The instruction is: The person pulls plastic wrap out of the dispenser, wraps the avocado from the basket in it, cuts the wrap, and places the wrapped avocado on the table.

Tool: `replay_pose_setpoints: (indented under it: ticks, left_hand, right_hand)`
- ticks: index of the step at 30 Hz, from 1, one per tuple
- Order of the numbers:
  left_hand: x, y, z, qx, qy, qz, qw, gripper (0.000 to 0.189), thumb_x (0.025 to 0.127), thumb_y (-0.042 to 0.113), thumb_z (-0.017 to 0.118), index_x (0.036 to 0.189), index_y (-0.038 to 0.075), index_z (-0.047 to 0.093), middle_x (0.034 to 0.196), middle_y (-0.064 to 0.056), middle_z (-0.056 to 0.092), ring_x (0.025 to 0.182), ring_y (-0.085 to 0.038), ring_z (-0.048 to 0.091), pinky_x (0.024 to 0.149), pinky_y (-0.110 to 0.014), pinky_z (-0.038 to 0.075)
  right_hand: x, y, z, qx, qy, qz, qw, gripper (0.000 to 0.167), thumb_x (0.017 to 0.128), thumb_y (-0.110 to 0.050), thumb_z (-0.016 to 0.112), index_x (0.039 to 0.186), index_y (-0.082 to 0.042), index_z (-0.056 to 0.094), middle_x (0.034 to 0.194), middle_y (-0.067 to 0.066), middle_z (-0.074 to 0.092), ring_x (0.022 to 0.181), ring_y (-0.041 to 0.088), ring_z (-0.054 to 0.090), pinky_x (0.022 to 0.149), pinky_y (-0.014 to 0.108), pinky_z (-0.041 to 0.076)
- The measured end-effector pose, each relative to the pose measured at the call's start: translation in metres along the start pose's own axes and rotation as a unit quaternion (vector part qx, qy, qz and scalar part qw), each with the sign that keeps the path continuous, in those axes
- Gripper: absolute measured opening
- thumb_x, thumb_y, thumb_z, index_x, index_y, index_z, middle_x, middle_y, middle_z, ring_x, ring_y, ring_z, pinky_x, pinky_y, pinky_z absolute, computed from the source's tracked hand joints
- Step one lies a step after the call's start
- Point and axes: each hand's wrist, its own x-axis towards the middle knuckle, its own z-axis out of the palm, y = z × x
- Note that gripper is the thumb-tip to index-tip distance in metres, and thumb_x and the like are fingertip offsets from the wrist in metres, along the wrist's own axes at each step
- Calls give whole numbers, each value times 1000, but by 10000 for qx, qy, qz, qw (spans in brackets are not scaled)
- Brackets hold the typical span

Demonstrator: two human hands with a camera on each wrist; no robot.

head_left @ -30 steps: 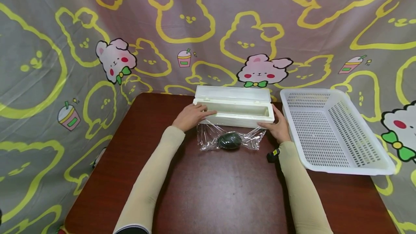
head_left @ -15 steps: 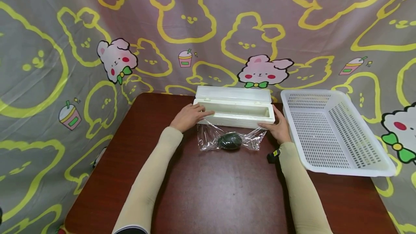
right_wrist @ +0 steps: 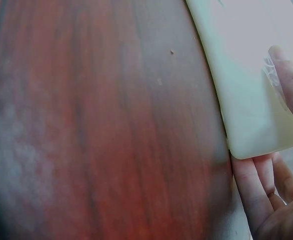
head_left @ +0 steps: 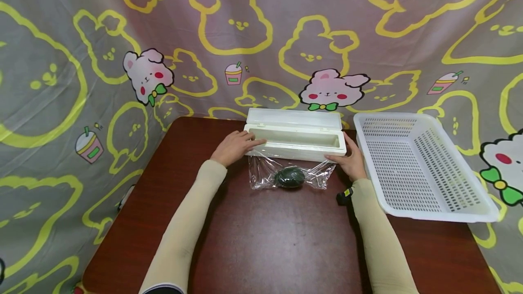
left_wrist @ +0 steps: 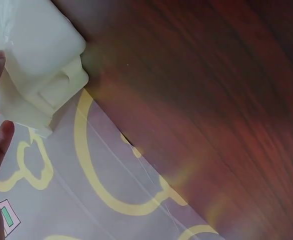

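A long white cling film dispenser box [head_left: 294, 153] lies at the back of the table with its lid [head_left: 294, 118] tilted up and back. Clear cling film [head_left: 261, 173] hangs from its front edge over a dark green, egg-shaped item [head_left: 289, 177], which looks like an avocado. My left hand [head_left: 234, 147] rests at the left front corner, its thumb along the front rim; its fingers look fairly straight in the left wrist view. My right hand [head_left: 352, 160] grips the right end, thumb on the film-covered front and fingers curled behind the end. Part of the left hand is outside the left wrist view.
A white perforated plastic basket [head_left: 441, 214] stands to the right, close beside the right hand. The dark red-brown table [head_left: 278, 239] meets a patterned curtain [head_left: 253, 8] behind and at both sides.
My left hand has slid slightly left along the front rim of the dispenser box. The right hand, the box and the dark green item look unmoved.
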Motion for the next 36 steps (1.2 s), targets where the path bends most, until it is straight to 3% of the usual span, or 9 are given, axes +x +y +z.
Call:
replay_pose_setpoints:
  ticks: [8,16,25,32,36]
  left_hand:
    - [-3,-2,2,-19,176,19,9998,53,102,20,68,149,40,55,112,2,63,100,-19,59,74,-29,50]
    - [-7,-4,4,-634,412,-57,9971,45,103,18,65,144,36,61,111,2,63,99,-17,57,78,-30,56]
    - [-13,-10,6,-335,399,-92,9986,46,102,18,67,145,35,60,115,2,66,104,-19,59,83,-32,58]
    - [-16,-11,8,-580,597,-62,9965,49,99,13,71,143,32,62,117,1,66,107,-19,59,84,-34,59]
    - [-18,-11,8,-650,544,-156,9963,47,101,15,69,144,32,61,121,-1,65,112,-20,59,84,-35,61]
  right_hand:
    - [-4,-9,-1,-28,-35,91,9999,101,79,8,85,162,-2,29,151,31,45,128,37,49,88,5,44]
    - [-2,-6,0,22,-78,39,10000,101,79,7,85,162,-2,29,161,25,38,134,42,48,88,5,45]
    - [-2,-5,-1,18,-56,43,10000,101,78,8,86,162,-2,29,160,26,39,135,42,47,89,5,44]
    - [-1,-4,-2,-62,-79,36,9999,101,79,6,86,162,-1,29,164,23,36,136,41,46,88,4,43]
    - [0,-3,-2,-80,-65,11,9999,101,78,6,86,162,-1,30,162,24,38,135,40,47,88,4,43]
